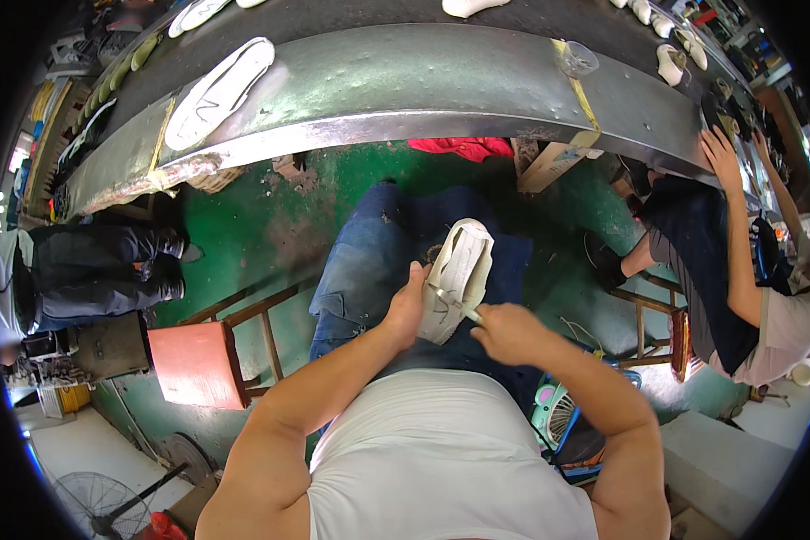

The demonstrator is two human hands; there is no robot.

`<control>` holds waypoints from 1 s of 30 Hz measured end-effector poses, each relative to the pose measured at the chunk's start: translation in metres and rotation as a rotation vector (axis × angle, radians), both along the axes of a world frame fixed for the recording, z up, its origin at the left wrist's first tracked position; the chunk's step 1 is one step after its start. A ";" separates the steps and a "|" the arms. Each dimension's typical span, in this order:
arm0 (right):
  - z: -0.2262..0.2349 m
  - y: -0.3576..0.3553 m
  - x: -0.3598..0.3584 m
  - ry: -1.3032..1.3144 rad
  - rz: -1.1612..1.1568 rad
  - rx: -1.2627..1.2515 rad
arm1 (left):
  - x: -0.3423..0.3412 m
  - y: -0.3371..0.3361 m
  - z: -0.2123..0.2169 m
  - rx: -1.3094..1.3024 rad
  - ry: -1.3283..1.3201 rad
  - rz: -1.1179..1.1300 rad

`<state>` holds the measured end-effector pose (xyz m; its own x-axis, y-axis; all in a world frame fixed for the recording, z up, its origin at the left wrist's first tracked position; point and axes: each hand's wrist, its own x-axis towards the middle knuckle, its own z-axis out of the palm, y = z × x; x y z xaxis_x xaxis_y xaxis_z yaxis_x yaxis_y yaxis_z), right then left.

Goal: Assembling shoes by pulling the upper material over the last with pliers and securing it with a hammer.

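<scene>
Over my lap, my left hand (407, 308) grips a white shoe (464, 263) by its side, thumb pointing up along it. The shoe is tilted, its opening facing up. In my right hand (513, 333) is a small hand tool (466, 311) with a pale handle and a narrow metal part. Its tip reaches the shoe's upper close to my left fingers; the exact kind of tip is too small to tell. Beneath the shoe lies a dark blue apron (364, 247) across my legs. Another white shoe (220, 94) rests on the metal bench edge ahead.
A metal-edged bench (405, 76) curves across the front, with a clear plastic cup (578, 59) on it. Other people work at left and right. A red-topped stool (198, 367) stands at left, a green fan (553, 409) beside my right arm, red cloth (459, 147) beneath the bench.
</scene>
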<state>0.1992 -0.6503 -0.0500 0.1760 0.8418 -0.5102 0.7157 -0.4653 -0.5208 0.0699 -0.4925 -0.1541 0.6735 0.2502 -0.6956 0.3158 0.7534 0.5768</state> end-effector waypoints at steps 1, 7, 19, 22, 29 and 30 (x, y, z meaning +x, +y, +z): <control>-0.018 -0.007 -0.012 0.031 -0.106 0.084 | 0.010 -0.002 0.002 0.187 0.146 0.042; -0.007 -0.005 -0.005 0.279 -0.182 -0.042 | 0.011 0.009 -0.009 0.826 0.224 -0.183; -0.037 -0.023 0.019 -0.086 -0.368 0.129 | 0.012 0.011 0.007 1.541 -0.249 -0.473; -0.008 -0.015 0.049 0.219 -0.428 -0.128 | 0.012 0.015 0.020 1.478 -0.141 -0.690; -0.034 0.000 0.043 0.042 -0.459 0.353 | 0.028 0.013 0.052 1.479 -0.013 -0.939; -0.041 0.006 0.040 -0.034 -0.398 0.373 | 0.026 0.014 0.058 1.482 -0.015 -0.940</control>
